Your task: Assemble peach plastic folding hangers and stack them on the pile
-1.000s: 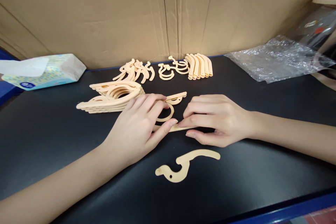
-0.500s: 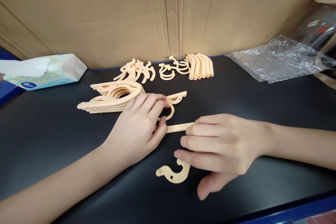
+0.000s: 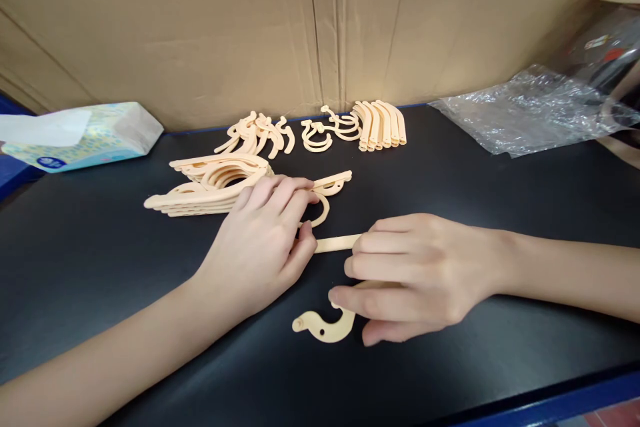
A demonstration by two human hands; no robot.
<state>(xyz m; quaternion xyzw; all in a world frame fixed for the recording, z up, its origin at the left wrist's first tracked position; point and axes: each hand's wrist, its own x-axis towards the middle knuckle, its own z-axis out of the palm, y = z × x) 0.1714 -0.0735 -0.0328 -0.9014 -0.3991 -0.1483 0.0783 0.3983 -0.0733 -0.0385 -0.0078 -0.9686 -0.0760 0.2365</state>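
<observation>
My left hand (image 3: pixel 265 240) presses on a beige plastic frame (image 3: pixel 323 213) lying on the black table, its fingers closed on the frame's left part. A straight beige bar (image 3: pixel 335 243) of it runs between my hands. My right hand (image 3: pixel 415 277) is closed over the bar's right end and over a curved beige hook piece (image 3: pixel 330 328); thumb and index finger meet at the hook's right side. Its palm side is hidden. Left of my left hand lies a stack of beige hanger-like frames (image 3: pixel 210 193), partly behind the fingers.
Loose beige hooks (image 3: pixel 257 133) and more curved pieces (image 3: pixel 317 140) lie at the back, beside a row of beige arms (image 3: pixel 380 125). A tissue pack (image 3: pixel 100 137) is at the left, clear plastic film (image 3: pixel 530 113) at the right. Cardboard (image 3: pixel 200 33) stands behind the table (image 3: pixel 150 360).
My right thumb has moved up and in towards the index finger, closing on the hook piece. The hook piece has shifted slightly up and left. My left hand keeps its grip.
</observation>
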